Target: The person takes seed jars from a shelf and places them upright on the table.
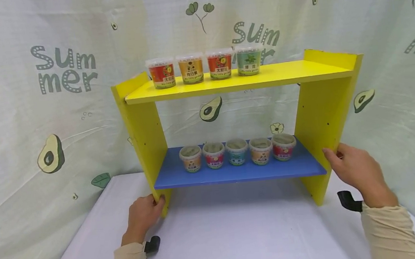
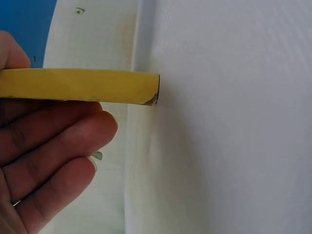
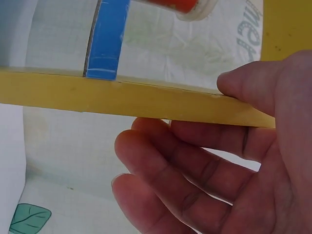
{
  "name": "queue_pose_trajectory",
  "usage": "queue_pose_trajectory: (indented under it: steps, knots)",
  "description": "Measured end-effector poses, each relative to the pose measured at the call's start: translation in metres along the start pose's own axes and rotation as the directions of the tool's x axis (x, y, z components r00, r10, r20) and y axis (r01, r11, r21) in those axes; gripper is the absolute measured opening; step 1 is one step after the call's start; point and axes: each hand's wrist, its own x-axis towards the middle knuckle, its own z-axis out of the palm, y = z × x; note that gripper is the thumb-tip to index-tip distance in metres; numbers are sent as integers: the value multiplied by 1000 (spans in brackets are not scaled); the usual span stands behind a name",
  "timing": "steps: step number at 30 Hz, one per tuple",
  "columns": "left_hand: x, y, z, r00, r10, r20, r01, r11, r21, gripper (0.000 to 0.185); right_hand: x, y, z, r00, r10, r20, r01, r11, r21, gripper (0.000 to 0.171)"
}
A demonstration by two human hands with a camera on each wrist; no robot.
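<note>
A small two-tier shelf with yellow sides and a yellow top board (image 1: 284,71) stands in front of me, with a blue lower board (image 1: 234,177). My left hand (image 1: 144,215) grips the front edge of its left side panel (image 1: 143,139) low down, below the blue board. In the left wrist view the thumb is on one side of the yellow panel edge (image 2: 83,85), the fingers on the other. My right hand (image 1: 359,169) pinches the right side panel (image 1: 324,111) near the blue board's height. Its thumb and fingers straddle the yellow edge (image 3: 146,102) in the right wrist view.
Several lidded plastic cups (image 1: 220,66) with coloured labels line the top board, mostly towards its left. Another row of cups (image 1: 237,155) sits on the blue board. A white-covered table (image 1: 239,233) lies underneath, and a printed curtain (image 1: 81,128) hangs behind.
</note>
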Motion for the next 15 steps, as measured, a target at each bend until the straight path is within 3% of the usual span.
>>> queue_pose_trajectory:
  steps: [7,15]
  knots:
    - [-4,-4,10,999,48,-12,-48,999,-17,38,-4,4,-6,999,31,41,-29,999,-26,49]
    - [3,-5,4,997,47,-55,-47,999,5,36,3,-1,-2,997,68,45,-69,998,2,49]
